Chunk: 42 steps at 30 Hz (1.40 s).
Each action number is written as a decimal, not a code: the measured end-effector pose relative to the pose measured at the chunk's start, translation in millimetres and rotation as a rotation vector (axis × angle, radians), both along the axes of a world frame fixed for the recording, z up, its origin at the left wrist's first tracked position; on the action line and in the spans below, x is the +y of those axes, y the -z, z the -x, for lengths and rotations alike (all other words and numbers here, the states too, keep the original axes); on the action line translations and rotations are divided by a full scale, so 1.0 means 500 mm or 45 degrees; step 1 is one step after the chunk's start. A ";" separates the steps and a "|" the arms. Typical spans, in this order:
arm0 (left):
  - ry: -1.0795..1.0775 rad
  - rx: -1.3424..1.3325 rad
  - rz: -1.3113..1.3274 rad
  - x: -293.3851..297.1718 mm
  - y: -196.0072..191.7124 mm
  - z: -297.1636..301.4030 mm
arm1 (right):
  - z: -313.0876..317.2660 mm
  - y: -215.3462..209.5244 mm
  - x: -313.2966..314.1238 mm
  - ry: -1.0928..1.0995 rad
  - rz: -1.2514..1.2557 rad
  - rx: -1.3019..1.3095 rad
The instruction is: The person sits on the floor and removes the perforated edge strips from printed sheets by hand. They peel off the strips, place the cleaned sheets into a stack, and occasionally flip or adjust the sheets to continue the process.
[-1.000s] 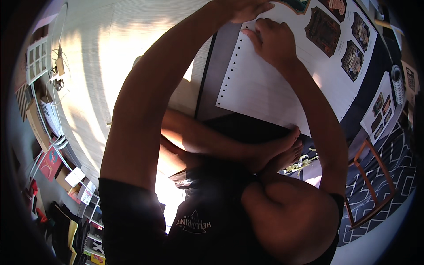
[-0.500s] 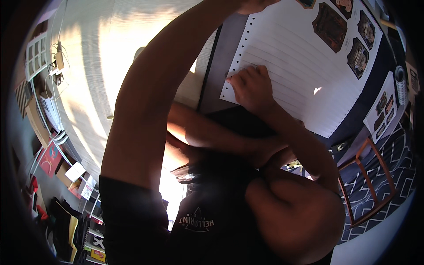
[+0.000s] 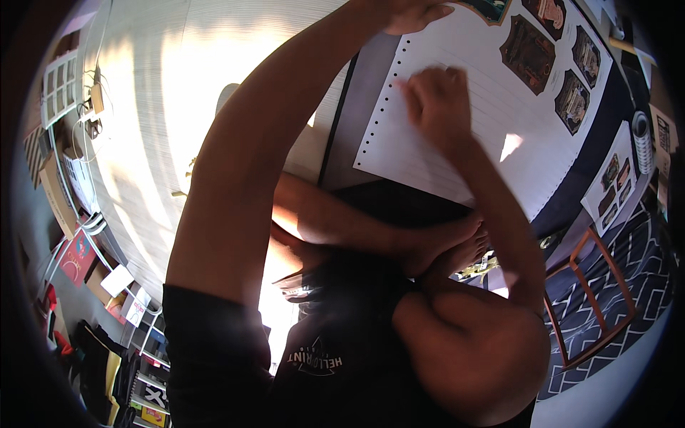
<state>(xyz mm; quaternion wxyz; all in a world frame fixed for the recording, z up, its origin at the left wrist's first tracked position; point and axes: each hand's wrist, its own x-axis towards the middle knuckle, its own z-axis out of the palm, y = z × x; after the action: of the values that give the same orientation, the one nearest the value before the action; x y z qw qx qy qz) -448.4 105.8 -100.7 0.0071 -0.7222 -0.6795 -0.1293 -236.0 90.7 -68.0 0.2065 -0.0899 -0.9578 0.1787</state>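
A large white sheet (image 3: 421,153) lies over a dark mat, with a row of black dots down its left edge. Dark ornate label-shaped prints (image 3: 528,54) cover its far right part. Over the sheet, near the dotted edge, is my right hand (image 3: 439,103), smeared by motion, its fingers partly curled and thumb side toward the dots. I see nothing in it. My left hand (image 3: 414,16) is at the sheet's far left, beside a green print (image 3: 489,8). Its thumb shows, but the picture's top edge cuts off most fingers, so its grip is hidden.
A smaller printed sheet (image 3: 610,185) lies to the right, near a white roll (image 3: 642,132). Beyond stand a brown wooden frame (image 3: 596,307) and patterned dark cloth (image 3: 646,285). My bare legs are folded at the mat's near edge. Shelving with boxes (image 3: 75,257) stands at the left.
My right hand has lifted from the sheet's dotted edge and moved up and to the right. The sheet's ripples look flatter. My left hand shows slightly more at the top.
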 end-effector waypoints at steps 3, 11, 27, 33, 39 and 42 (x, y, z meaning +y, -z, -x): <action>0.005 0.009 0.053 -0.001 -0.007 -0.006 | 0.055 0.024 0.107 0.034 -0.218 -0.004; 0.026 -0.021 0.061 0.007 0.007 -0.010 | 0.046 0.045 0.099 -0.028 -0.217 -0.094; -0.017 0.024 0.075 -0.008 0.012 0.000 | -0.114 0.022 -0.175 -0.320 0.251 -0.139; -0.001 -0.007 0.113 -0.007 -0.003 -0.006 | -0.137 0.037 -0.208 -0.464 0.263 -0.147; -0.012 -0.023 0.119 -0.005 -0.002 -0.003 | -0.121 0.029 -0.173 -0.387 0.206 -0.187; -0.013 -0.022 0.121 -0.011 0.000 -0.005 | -0.141 0.032 -0.202 -0.486 0.239 -0.166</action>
<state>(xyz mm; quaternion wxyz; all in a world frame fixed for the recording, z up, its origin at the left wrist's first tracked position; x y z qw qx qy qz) -445.9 100.5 -100.7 -0.0324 -0.7172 -0.6884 -0.1030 -165.7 -10.1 -84.1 0.0973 0.0628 -0.9479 0.2968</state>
